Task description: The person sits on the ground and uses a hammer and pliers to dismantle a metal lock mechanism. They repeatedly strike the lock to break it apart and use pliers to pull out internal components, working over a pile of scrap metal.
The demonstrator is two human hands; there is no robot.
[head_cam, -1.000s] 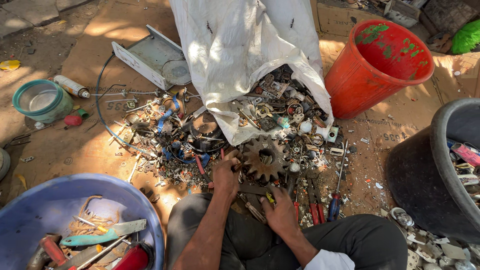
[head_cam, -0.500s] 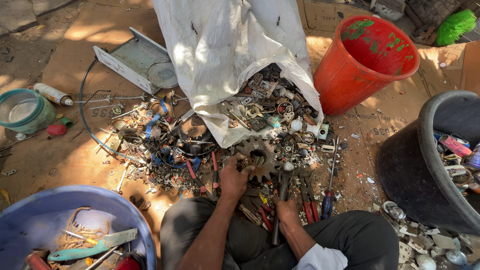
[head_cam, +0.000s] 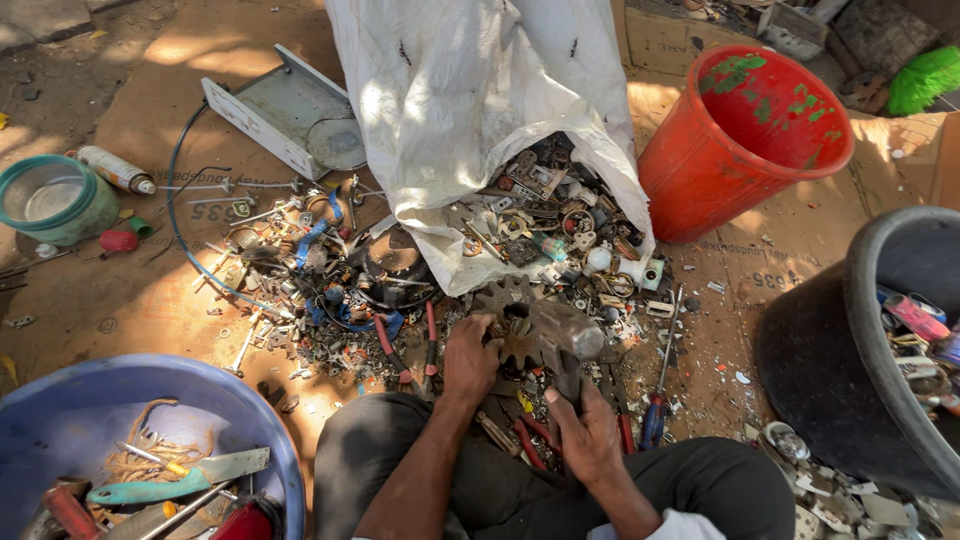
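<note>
I'm looking straight down at the scrap heap [head_cam: 400, 270] on the ground, spilling from the white sack [head_cam: 480, 110]. My left hand [head_cam: 470, 358] is pressed down on the rusty gear [head_cam: 505, 315], fingers curled over its near left edge, pinning it flat at the near side of the heap. My right hand [head_cam: 585, 432] is wrapped tight round the hammer [head_cam: 565, 340] handle, fully closed, with the grey head up just over the gear's right side, blurred. I can't tell whether head and gear touch. Red-handled pliers [head_cam: 405, 350] lie just left of the gear, and a screwdriver [head_cam: 658, 395] lies to the right. Far right stands the red bucket [head_cam: 700, 170], beside the sack. A black tub [head_cam: 810, 350] sits at the right edge with bits inside. Near left, the blue basin [head_cam: 200, 385] holds a trowel [head_cam: 175, 482] and odd tools. Far left, a green bowl [head_cam: 90, 215] sits near a spray can [head_cam: 112, 168].
</note>
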